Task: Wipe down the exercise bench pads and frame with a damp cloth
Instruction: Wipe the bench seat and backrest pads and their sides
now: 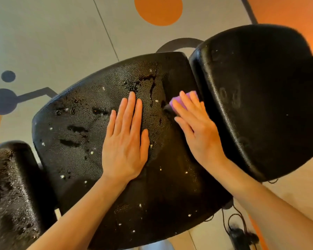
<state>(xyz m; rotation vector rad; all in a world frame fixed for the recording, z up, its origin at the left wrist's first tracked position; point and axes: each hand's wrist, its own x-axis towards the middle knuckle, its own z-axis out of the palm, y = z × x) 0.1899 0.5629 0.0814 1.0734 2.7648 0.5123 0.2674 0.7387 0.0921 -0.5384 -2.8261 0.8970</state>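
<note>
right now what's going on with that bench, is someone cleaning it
Yes. A person is wiping a black exercise bench. The right hand presses a purple cloth flat against the middle pad, right by the gap next to the raised pad. The left hand lies flat and open on the middle pad, bracing. That pad is wet in patches and dotted with small white specks, so the wipe is not yet done. A third pad at the lower left also looks wet.
</note>
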